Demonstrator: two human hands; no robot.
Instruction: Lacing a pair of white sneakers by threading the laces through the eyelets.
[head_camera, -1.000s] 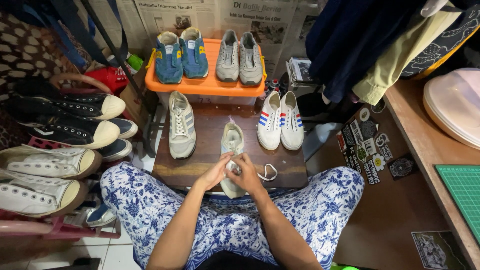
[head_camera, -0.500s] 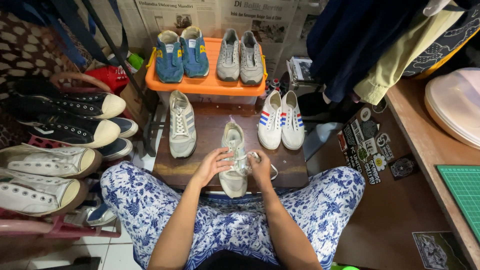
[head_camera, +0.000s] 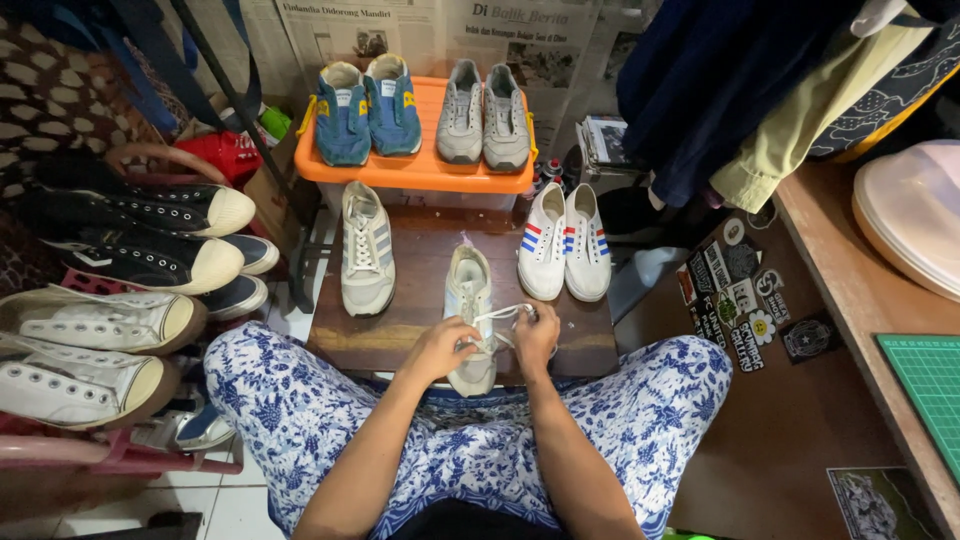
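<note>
A beige sneaker (head_camera: 468, 300) lies toe-away on the small dark wooden table (head_camera: 420, 330) in front of my knees. My left hand (head_camera: 440, 350) rests on the shoe's left side near the heel and pinches its white lace (head_camera: 500, 312). My right hand (head_camera: 535, 335) is at the shoe's right side, gripping the lace's other end, which stretches taut across the tongue. The matching beige sneaker (head_camera: 367, 248) stands alone at the table's left.
A white pair with red and blue stripes (head_camera: 565, 240) sits at the table's right. An orange tray (head_camera: 420, 170) behind holds a blue pair (head_camera: 367, 108) and a grey pair (head_camera: 485, 112). Racks of shoes (head_camera: 120, 270) fill the left; a wooden bench (head_camera: 860, 300) runs along the right.
Both hands have moved apart from the middle of the shoe, pulling the lace out to the right and drawing it tight. The shoe has shifted slightly.
</note>
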